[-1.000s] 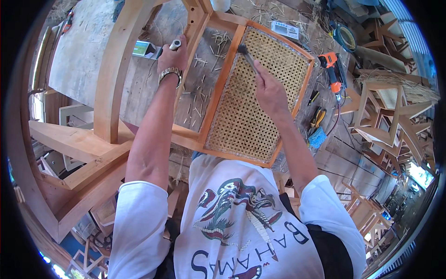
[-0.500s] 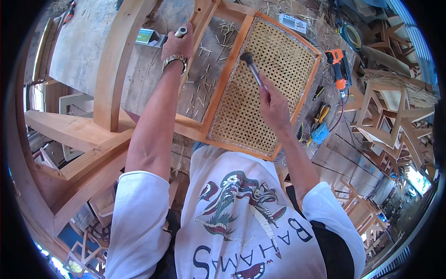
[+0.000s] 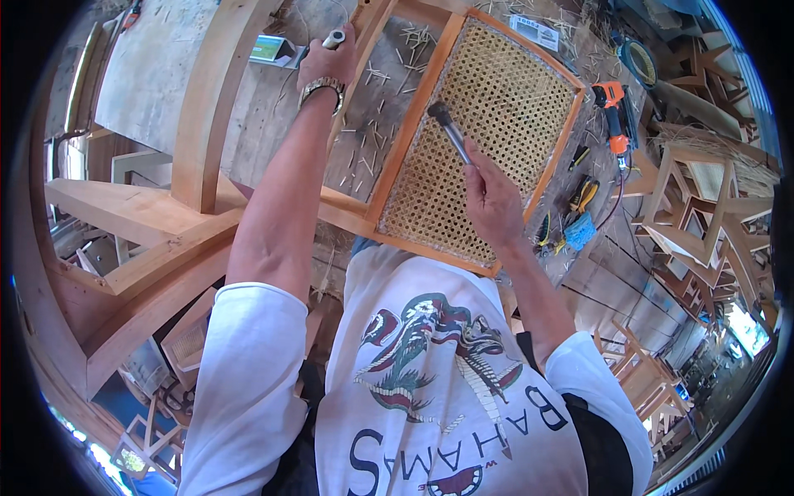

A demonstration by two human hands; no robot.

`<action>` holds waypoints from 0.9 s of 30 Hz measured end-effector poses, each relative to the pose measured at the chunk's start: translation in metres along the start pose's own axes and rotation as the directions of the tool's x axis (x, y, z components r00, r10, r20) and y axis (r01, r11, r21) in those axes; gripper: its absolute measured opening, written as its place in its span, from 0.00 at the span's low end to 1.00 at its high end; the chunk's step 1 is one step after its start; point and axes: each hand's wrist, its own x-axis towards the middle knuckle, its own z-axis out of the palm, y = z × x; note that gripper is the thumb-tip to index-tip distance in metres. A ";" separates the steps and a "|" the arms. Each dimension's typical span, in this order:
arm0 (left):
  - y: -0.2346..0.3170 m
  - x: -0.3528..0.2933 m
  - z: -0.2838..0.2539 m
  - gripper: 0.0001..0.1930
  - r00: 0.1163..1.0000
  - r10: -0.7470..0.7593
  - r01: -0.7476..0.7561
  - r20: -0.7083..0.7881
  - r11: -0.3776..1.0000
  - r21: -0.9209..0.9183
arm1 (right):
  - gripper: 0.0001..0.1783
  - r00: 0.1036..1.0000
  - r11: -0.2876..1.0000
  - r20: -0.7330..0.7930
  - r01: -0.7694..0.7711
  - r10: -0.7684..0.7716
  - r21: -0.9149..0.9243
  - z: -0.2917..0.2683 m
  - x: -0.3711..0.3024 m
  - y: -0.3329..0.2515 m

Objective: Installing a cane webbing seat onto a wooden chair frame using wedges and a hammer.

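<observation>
My left hand (image 3: 327,66), with a metal watch at the wrist, is closed round a tool with a pale, round-ended handle (image 3: 334,39). Its lower part is hidden by the hand. This hand is at a wooden chair-frame rail (image 3: 362,37). In my right hand (image 3: 495,198) is a hammer (image 3: 453,135), held by its grey shaft with the dark head pointing up and left. The hammer appears over a woven cane panel (image 3: 517,91) set in an orange-brown wooden frame (image 3: 411,132). Whether the head touches the cane I cannot tell.
Thin wooden pegs (image 3: 368,157) lie scattered on the worn workbench. To the right are an orange-and-black power tool (image 3: 612,116), yellow-handled pliers (image 3: 585,194) and a blue sponge-like piece (image 3: 580,232). A large wooden frame (image 3: 203,107) stands at left; stacked chair frames (image 3: 699,207) are at far right.
The view has shifted slightly, so the bench and panel appear a little further right and up. Both hands keep their grips; the hammer stays over the cane panel.
</observation>
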 end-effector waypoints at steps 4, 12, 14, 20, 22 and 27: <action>0.001 -0.002 0.000 0.47 0.999 0.000 -0.002 -0.048 0.999 -0.041 | 0.20 1.000 0.994 0.025 -0.002 -0.001 0.105 -0.003 -0.008 -0.006; -0.006 0.011 0.009 0.50 0.998 0.047 -0.048 -0.047 0.999 -0.022 | 0.15 0.788 0.834 -0.281 -0.543 0.548 0.102 -0.072 -0.113 0.056; -0.007 0.016 0.011 0.51 0.994 0.089 -0.089 -0.059 0.996 -0.002 | 0.15 0.746 0.820 -0.394 -0.571 0.537 0.036 -0.085 -0.151 0.088; -0.010 0.024 0.013 0.53 0.993 0.104 -0.104 -0.060 0.995 -0.006 | 0.18 0.718 0.661 -0.257 -0.696 0.647 -0.279 -0.087 -0.214 0.148; -0.010 0.026 0.014 0.53 0.993 0.115 -0.114 -0.021 0.993 0.024 | 0.18 0.757 0.728 -0.284 -0.649 0.588 -0.222 -0.082 -0.215 0.148; -0.009 0.028 0.017 0.53 0.991 0.118 -0.114 -0.067 0.992 0.051 | 0.22 0.793 0.820 -0.558 -0.476 0.245 -0.316 -0.082 -0.182 0.119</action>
